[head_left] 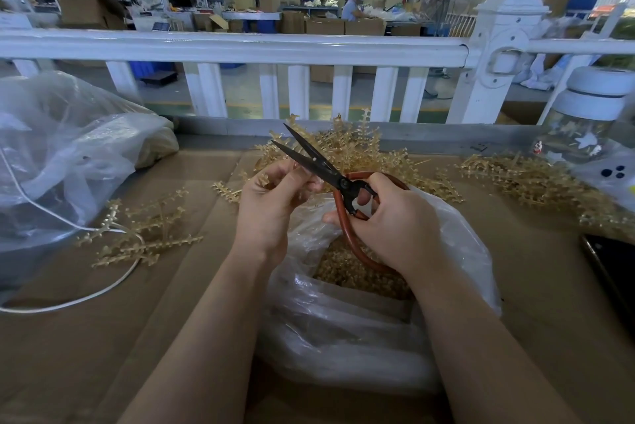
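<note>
Presently, the right hand (395, 228) grips the red-handled scissors (330, 173) at frame centre, fingers curled round the loops. The blades stand parted, tips aimed toward 11 o'clock. The left hand (271, 204) pinches a small tan plastic sprig (263, 179) just beside the lower blade (contact with the blade cannot be confirmed). A clear bag (343, 331) of tan cuttings lies beneath both hands at 6 o'clock. A sprig pile (347, 145) sits at 12 o'clock and loose sprigs (144, 231) at 9 o'clock, all on cardboard (103, 337).
</note>
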{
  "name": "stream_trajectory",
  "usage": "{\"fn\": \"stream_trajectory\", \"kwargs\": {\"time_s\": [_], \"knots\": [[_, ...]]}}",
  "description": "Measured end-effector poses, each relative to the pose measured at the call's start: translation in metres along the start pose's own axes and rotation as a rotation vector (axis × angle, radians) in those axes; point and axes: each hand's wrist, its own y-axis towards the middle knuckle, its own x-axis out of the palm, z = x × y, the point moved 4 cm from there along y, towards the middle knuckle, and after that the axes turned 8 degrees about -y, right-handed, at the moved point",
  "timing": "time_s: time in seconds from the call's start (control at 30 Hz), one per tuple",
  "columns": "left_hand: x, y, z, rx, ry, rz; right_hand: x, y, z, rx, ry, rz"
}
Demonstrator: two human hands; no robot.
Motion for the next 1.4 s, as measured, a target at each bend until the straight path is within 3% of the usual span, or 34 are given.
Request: {"fn": "stream_trajectory", "kwargs": {"time_s": [0.3,0.47,0.6,0.93,1.23,1.4], "knots": [[-0.003,0.002,-0.001,-0.064,-0.059,0.04,0.003,0.001,0.001,0.019,0.03,-0.013],[-0.007,0.001,-0.008,-0.201,-0.046,0.099,0.01,0.002,0.007,0.177,0.228,-0.057],[-0.002,-0.003,-0.014,-0.296,0.041,0.072,0.014,0.004,0.009,0.263,0.421,-0.062],[0.007,-0.008,-0.017,-0.33,0.099,-0.034,0.016,0.006,0.013,0.28,0.578,-0.091],[0.006,-0.003,-0.011,-0.185,0.126,0.023,0.014,0.004,0.01,0.269,0.451,-0.113],[0.001,-0.001,-0.004,-0.08,0.064,0.139,0.008,0.0,0.004,0.144,0.188,-0.125]]}}
